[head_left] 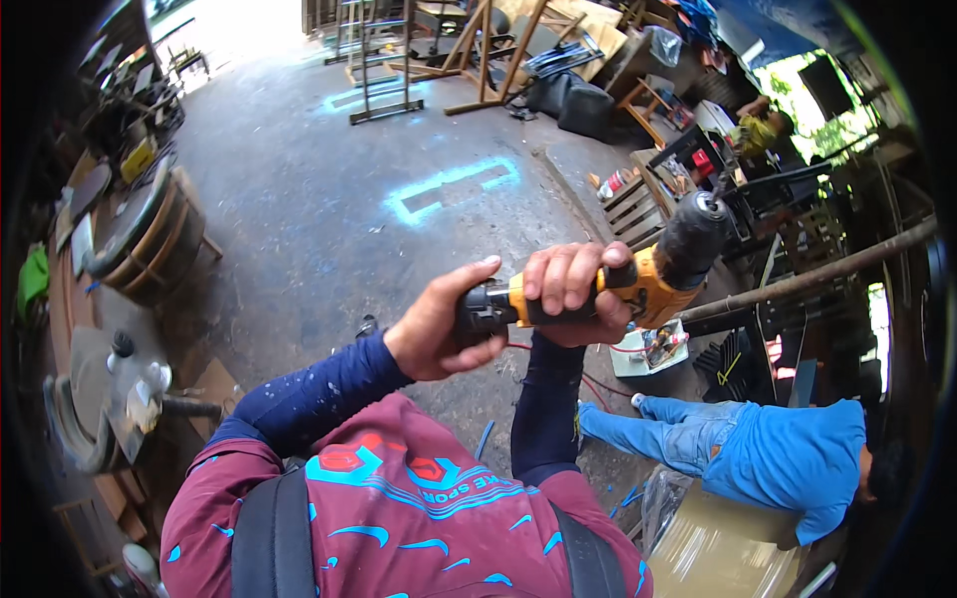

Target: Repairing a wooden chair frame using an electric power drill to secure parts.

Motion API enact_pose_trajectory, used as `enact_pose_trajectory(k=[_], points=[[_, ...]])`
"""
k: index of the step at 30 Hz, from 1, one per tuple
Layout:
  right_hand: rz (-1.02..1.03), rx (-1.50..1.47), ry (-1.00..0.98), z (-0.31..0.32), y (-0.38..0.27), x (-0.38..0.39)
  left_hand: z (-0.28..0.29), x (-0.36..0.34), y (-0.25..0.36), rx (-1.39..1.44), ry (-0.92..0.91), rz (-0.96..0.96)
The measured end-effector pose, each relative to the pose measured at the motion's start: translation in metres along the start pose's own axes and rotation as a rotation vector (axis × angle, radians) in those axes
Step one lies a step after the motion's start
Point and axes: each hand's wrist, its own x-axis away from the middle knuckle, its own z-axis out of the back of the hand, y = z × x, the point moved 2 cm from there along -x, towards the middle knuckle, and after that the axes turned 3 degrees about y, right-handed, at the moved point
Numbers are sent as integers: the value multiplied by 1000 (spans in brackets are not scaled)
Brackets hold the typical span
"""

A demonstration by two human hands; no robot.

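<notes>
A yellow and black power drill (658, 289) is held up at centre right, tilted with its black chuck and bit toward the upper right. My right hand (578, 294) is wrapped around its handle, fingers curled over the top. My left hand (439, 324) holds the black battery end, thumb pointing up and fingers around it. My dark blue sleeves come up from below. Under the drill lies an open white container (638, 359) with small items inside, and a red cord runs nearby.
A co-worker in blue (783, 453) is bent at lower right; another person (758, 130) is at upper right. A metal pipe (817, 274) crosses the right side. Wooden and metal frames (483, 70) stand behind. A round wooden item (150, 239) and machinery (130, 399) are left. Blue paint outlines mark the floor.
</notes>
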Motion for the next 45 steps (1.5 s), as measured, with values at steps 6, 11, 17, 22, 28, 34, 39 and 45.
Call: enact_pose_trajectory(k=[6,11,17,22,28,34,39,45], points=[[80,269,239,131,1,-12,20,-164,74,-224,65,-340],[259,228,741,263,-35,-15,12,-326,143,-237,-29,-458],[385,232,1076,415,-123,2,6,-512,256,-262,56,-932],[379,92,1123,551,-147,0,-8,-654,254,-331,71,-1199],[130,92,1097,688,-217,-37,-80,-807,248,-490,-55,-924],[6,790,1293,776,-328,-22,-133,-957,281,-770,45,-810],[-260,964,1493,839,-367,22,-155,-1072,267,-727,-108,-169],[-257,1908,1472,928,-428,70,-208,-1223,204,-647,-247,142]])
